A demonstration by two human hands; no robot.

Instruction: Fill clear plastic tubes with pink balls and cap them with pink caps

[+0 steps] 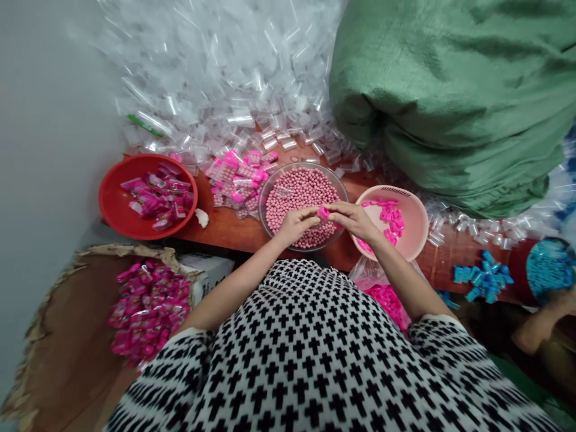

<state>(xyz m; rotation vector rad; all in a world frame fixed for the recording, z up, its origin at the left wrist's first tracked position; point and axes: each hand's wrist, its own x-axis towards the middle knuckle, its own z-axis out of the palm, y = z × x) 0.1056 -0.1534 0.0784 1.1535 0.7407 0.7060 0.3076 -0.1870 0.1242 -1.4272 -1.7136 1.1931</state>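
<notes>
Over a round see-through bowl [263,210] of pink beads [301,186], my two hands meet at a small bright pink plastic cap [323,212]. My left hand [294,225] comes from the left with its fingers closed, the tips pressed to the cap. From the other side, my right hand [357,221] pinches the same cap between thumb and fingers. A bit of pink also shows under the right fingers. Whether a see-through tube is attached to the cap cannot be made out. Right of the bowl, a pale pink basin [416,222] holds loose pink caps [393,222].
Bead-filled tubes with pink caps [238,174] lie behind the bowl. A red basin [105,201] holds wrapped packs; more packs [148,306] fill a carton [67,336]. See-through tubes [216,78] heap behind, beside a green sack [450,102]. Blue pieces [486,276] and another person's arm [546,318] are at right.
</notes>
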